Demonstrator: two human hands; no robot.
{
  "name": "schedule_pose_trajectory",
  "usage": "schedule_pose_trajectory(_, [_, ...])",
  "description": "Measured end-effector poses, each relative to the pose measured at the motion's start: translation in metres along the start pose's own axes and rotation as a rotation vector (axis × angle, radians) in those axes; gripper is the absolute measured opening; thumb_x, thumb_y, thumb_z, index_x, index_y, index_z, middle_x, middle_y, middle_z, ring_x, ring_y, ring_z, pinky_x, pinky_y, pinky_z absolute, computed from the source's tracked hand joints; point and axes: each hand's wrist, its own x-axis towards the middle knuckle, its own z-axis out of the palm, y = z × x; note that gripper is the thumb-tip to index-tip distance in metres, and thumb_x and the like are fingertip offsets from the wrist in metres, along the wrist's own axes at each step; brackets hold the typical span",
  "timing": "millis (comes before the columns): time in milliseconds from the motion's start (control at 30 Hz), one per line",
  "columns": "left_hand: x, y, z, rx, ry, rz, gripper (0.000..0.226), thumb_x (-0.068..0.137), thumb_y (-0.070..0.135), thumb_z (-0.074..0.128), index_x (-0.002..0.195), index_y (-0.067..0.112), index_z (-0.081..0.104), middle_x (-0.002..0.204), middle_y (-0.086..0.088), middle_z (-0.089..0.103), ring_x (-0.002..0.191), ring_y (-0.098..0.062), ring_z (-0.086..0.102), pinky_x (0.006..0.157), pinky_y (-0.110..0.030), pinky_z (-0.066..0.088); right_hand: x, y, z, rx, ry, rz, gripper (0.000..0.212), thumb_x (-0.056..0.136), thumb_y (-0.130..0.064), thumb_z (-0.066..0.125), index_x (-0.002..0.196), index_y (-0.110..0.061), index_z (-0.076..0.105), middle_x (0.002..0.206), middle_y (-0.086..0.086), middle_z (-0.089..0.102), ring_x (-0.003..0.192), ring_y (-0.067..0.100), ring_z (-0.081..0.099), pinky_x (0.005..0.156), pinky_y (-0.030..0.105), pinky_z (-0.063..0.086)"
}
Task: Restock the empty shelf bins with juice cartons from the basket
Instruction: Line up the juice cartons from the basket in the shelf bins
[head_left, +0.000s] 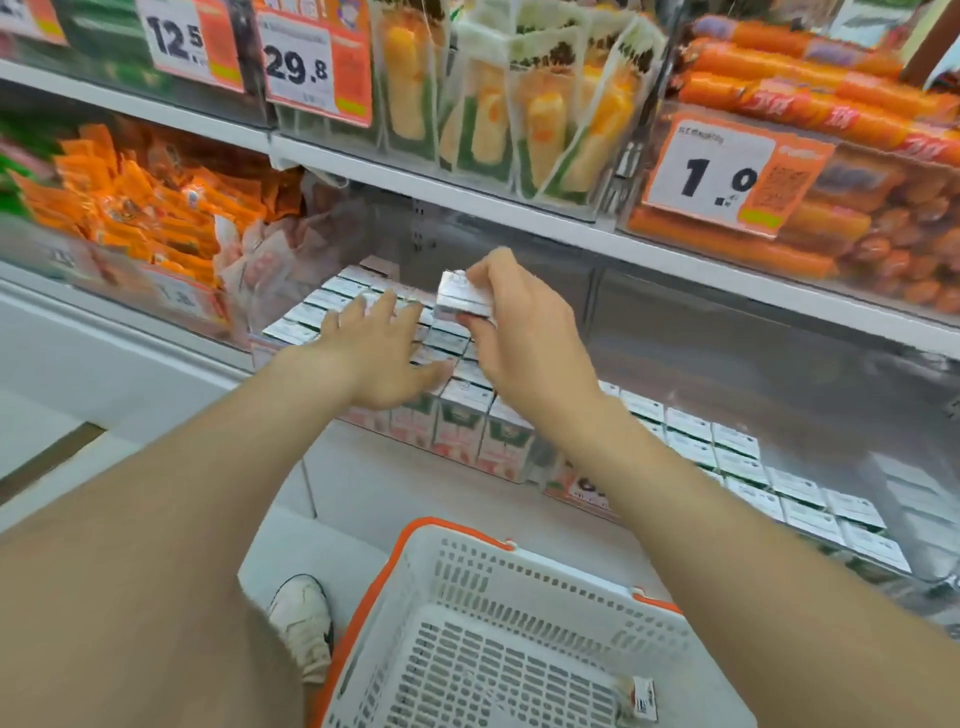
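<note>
My right hand grips a juice carton by its silver top, holding it just above the rows of cartons that fill the clear shelf bin. My left hand lies flat with fingers spread on the carton tops to the left of it. A second clear bin to the right also holds rows of cartons. Below, the white basket with orange rim stands on the floor, its visible floor bare except for a small label in the corner.
Upper shelves carry orange snack packs, packaged corn and orange sausages, with price tags 12.5, 29.8 and 1.0 hanging in front. The shelf edge runs just above the bins. My white shoe is left of the basket.
</note>
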Motion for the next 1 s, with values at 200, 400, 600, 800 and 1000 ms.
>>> schedule_pose_trajectory(200, [-0.003,-0.001,0.002,0.028,-0.107,-0.031,0.1,0.091,0.088,0.02,0.165,0.021,0.015,0.173,-0.01,0.008,0.156,-0.046,0.01,0.124,-0.066,0.015,0.087,0.025,0.088,-0.182,-0.066,0.194,0.043,0.1,-0.01,0.059,0.139,-0.007,0.041,0.117,0.02,0.063,0.098,0.045,0.064,0.068,0.041,0.045])
schedule_pose_trajectory(400, [-0.003,0.002,0.0,0.057,-0.121,-0.022,0.096,0.094,0.084,0.022,0.164,0.02,0.014,0.172,-0.011,0.008,0.156,-0.048,0.007,0.123,-0.068,0.013,0.132,0.049,0.137,-0.005,-0.26,0.431,0.054,0.098,-0.024,0.067,0.146,-0.012,0.045,0.137,0.018,0.054,0.123,0.038,0.057,0.098,0.041,0.051])
schedule_pose_trajectory(600, [-0.002,0.005,-0.003,0.05,-0.185,-0.049,0.098,0.096,0.082,0.02,0.168,0.02,-0.004,0.175,-0.011,-0.012,0.158,-0.048,-0.009,0.125,-0.068,0.001,0.156,0.05,0.149,-0.032,-0.551,0.449,0.028,0.101,-0.022,0.051,0.122,-0.009,0.063,0.113,0.008,0.062,0.104,0.028,0.061,0.079,0.031,0.044])
schedule_pose_trajectory(800, [-0.004,0.007,-0.01,0.044,-0.186,-0.044,0.097,0.097,0.082,0.022,0.168,0.018,0.006,0.176,-0.012,-0.002,0.159,-0.044,0.002,0.126,-0.065,0.011,0.14,0.052,0.127,-0.063,-0.683,0.349,0.043,0.107,-0.022,0.04,0.15,-0.019,0.047,0.152,0.008,0.05,0.136,0.031,0.05,0.102,0.032,0.04])
schedule_pose_trajectory(1000, [-0.024,0.022,-0.02,-0.056,-0.077,0.041,0.061,0.099,0.07,0.045,0.129,0.018,0.057,0.133,-0.011,0.055,0.125,-0.036,0.051,0.094,-0.047,0.048,0.081,0.019,0.073,0.03,-0.38,0.335,0.045,0.092,-0.005,0.045,0.13,-0.015,0.066,0.131,0.015,0.067,0.123,0.036,0.061,0.102,0.04,0.051])
